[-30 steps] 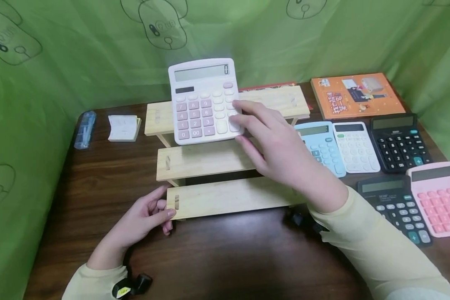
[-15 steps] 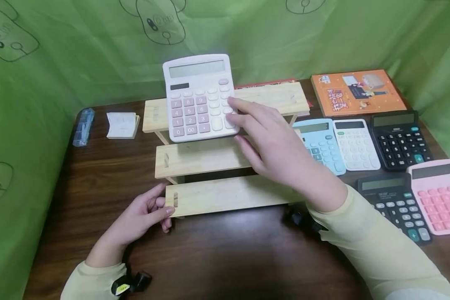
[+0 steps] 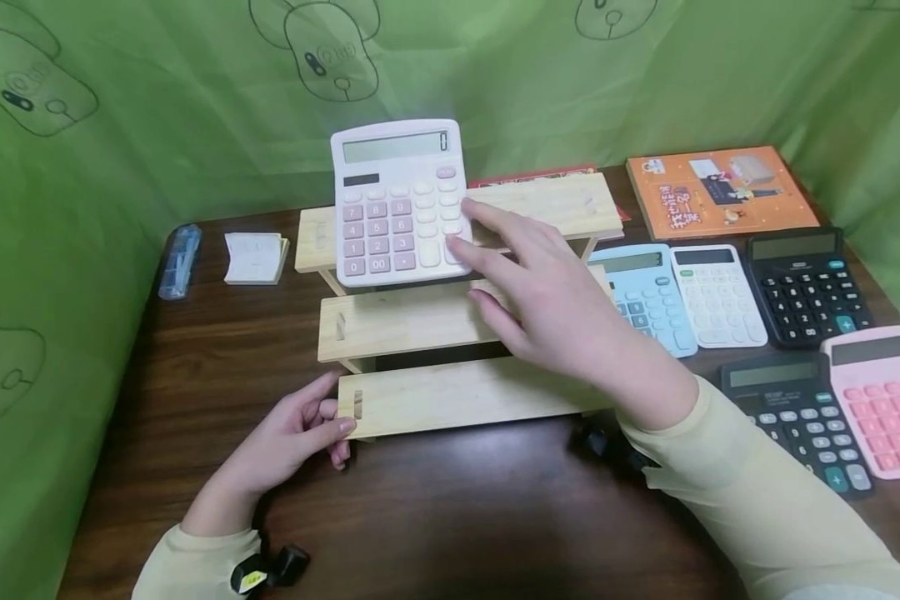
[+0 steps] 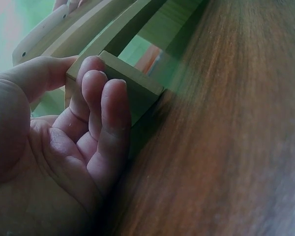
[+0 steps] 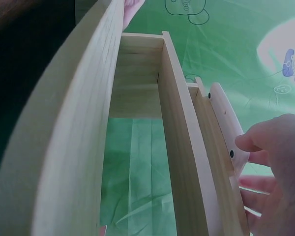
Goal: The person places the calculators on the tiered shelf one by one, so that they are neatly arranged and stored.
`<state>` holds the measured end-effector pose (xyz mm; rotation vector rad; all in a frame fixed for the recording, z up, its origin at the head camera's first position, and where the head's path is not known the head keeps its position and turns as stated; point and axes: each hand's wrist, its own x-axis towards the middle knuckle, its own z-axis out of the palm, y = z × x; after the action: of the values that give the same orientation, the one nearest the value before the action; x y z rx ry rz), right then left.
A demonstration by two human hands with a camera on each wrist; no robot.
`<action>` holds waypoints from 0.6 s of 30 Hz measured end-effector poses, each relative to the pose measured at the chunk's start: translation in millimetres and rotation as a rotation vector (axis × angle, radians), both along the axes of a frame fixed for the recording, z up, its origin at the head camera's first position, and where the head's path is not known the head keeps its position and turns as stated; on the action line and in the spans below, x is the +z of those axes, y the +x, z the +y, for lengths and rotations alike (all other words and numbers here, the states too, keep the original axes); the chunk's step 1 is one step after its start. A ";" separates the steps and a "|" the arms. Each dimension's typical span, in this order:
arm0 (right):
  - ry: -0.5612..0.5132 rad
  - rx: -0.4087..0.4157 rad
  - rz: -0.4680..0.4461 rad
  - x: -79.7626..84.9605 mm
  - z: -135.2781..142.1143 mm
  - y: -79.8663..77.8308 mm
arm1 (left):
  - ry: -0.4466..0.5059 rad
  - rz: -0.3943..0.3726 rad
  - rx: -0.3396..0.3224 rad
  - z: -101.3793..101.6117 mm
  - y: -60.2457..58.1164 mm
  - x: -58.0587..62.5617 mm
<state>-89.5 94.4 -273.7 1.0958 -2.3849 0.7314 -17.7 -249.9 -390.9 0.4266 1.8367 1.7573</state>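
Note:
A white calculator with pink keys (image 3: 397,204) leans upright on a three-step wooden stand (image 3: 457,396); its display shows 0. My right hand (image 3: 510,267) reaches over the steps, and its straight fingers touch the calculator's right-hand keys. In the right wrist view the right hand (image 5: 275,147) sits against the calculator's edge (image 5: 226,123), beside the stand's boards (image 5: 182,147). My left hand (image 3: 322,417) grips the left end of the lowest step. The left wrist view shows that hand (image 4: 88,113) with thumb and curled fingers round the board end (image 4: 137,88).
To the right lie a blue calculator (image 3: 641,292), a white one (image 3: 716,292), two black ones (image 3: 806,283) (image 3: 791,417) and a pink one (image 3: 885,400). An orange book (image 3: 720,192) lies at the back right. A note pad (image 3: 253,257) and a blue object (image 3: 178,260) lie at the left.
The calculator has shifted slightly left on the stand. My right hand has eased off its lower right corner, so only the fingertips touch it. The left hand has kept its grip.

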 end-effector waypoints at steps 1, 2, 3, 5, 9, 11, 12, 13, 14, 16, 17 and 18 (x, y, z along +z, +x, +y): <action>-0.002 -0.005 -0.005 -0.9 0.4 0.2 | 0.003 0.001 -0.006 0.1 -0.1 -0.8; -0.006 -0.008 -0.007 -1.8 0.8 0.4 | 0.005 0.003 -0.008 0.1 -0.2 -1.6; -0.011 -0.011 -0.007 -2.6 1.1 0.5 | 0.005 0.005 -0.007 0.4 -0.2 -2.3; -0.016 -0.016 0.009 -3.1 0.1 0.2 | 0.015 0.013 -0.005 0.0 0.8 -2.7; -0.033 -0.040 0.046 -5.9 -1.4 1.4 | 0.018 0.006 -0.019 1.0 3.6 -5.0; -0.049 -0.056 0.055 -7.4 -1.5 2.2 | 0.020 0.004 -0.032 2.2 4.7 -6.3; -0.058 -0.059 0.055 -7.8 -1.4 2.3 | 0.019 0.003 -0.034 2.8 4.8 -6.5; -0.067 -0.061 0.053 -7.8 -1.2 2.1 | 0.019 0.005 -0.032 3.3 4.8 -6.4; -0.071 -0.062 0.051 -7.6 -1.2 1.7 | 0.022 0.010 -0.029 3.6 4.5 -6.1; -0.066 -0.060 0.045 -6.7 -1.2 0.6 | 0.022 0.016 -0.019 3.5 4.1 -5.1; -0.057 -0.057 0.040 -6.1 -1.5 -0.1 | 0.020 0.018 -0.014 3.2 4.0 -4.7; -0.043 -0.052 0.035 -5.7 -1.8 -0.4 | 0.018 0.019 -0.011 2.7 4.4 -4.4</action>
<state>-89.9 92.6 -279.4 1.0165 -2.3482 0.7365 -13.3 -247.2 -395.3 0.4613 1.8297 1.7702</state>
